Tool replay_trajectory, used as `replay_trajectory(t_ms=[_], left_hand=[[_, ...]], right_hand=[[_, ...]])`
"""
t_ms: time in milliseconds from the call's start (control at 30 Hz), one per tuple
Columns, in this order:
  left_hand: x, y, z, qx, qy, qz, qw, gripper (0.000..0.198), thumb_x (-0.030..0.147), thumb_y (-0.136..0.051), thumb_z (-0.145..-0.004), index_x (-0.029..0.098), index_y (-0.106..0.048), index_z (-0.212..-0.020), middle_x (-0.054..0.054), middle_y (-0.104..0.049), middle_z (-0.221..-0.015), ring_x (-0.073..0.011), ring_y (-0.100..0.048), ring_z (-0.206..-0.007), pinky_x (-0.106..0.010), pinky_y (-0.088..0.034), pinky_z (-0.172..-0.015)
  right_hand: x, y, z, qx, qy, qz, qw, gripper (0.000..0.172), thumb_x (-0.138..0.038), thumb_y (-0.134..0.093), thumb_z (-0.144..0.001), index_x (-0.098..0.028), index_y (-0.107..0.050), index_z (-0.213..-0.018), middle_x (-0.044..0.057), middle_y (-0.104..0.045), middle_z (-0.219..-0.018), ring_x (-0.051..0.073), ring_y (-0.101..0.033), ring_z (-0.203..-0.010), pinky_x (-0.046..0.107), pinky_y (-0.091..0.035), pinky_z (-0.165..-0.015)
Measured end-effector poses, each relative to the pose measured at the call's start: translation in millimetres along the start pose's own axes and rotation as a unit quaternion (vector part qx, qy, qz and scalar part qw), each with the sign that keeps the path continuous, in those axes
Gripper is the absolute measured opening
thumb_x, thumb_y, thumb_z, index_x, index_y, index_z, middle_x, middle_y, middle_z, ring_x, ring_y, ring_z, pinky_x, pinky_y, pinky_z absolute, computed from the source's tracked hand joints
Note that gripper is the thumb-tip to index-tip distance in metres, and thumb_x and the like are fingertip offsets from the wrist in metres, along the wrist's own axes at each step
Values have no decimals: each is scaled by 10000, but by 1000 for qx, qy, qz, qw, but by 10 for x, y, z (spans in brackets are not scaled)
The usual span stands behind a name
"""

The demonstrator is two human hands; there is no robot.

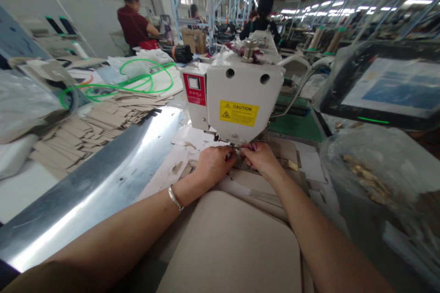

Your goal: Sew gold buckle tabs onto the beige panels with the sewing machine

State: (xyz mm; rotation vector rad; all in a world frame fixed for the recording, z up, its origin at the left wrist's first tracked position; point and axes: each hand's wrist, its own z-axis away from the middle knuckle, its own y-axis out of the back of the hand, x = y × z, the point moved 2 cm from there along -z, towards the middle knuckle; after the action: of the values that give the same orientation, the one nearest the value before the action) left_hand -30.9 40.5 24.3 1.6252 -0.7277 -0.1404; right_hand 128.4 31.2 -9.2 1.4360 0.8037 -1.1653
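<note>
Bench: beige panel toward near edge; I judge it light, bendable, best held by its sides. Left hand, right hand curled beneath machine; grip I cannot tell.

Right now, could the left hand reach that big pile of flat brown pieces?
Probably yes: between the left hand and the flat brown pieces lies mostly a shiny metal plate, with nothing tall seen blocking the way.
</note>
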Motion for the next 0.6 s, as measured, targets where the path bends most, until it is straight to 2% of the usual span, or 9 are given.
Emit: replay_trajectory(t_ms=[133, 300, 600], left_hand=[[13, 0, -19, -8, -3, -6, 1000, 226, 290, -531, -884, 218, -737, -942, -65, -756, -882, -212, -702, -807, -276, -463, -686], [22, 6, -26, -13, 0, -18, 1000, 242, 283, -510, -903, 215, -737, -951, -72, -755, -891, -226, -705, -825, -291, -476, -706], [11, -6, 9, 8, -25, -7, 1000, 220, 269, -544, -892, 214, -703, -1033, -62, -748, -931, -219, -701, -861, -288, -502, -731]], right_hand=[[-69, 7, 23, -24, 11, 1, 1000, 134, -263, -587, -695, -177, -659, -768, -70, -467, -429, 84, -414, -351, 177, -287, -348], [-118, 5, 11, -60, 6, 3, 998, 59, -214, -581, -682, -180, -618, -713, -76, -467, -428, 76, -389, -336, 181, -275, -347], [-151, 22, 21, -4, 21, 112, 993, 145, -206, -587, -740, -187, -725, -778, -53, -508, -403, 105, -455, -351, 206, -356, -411]])
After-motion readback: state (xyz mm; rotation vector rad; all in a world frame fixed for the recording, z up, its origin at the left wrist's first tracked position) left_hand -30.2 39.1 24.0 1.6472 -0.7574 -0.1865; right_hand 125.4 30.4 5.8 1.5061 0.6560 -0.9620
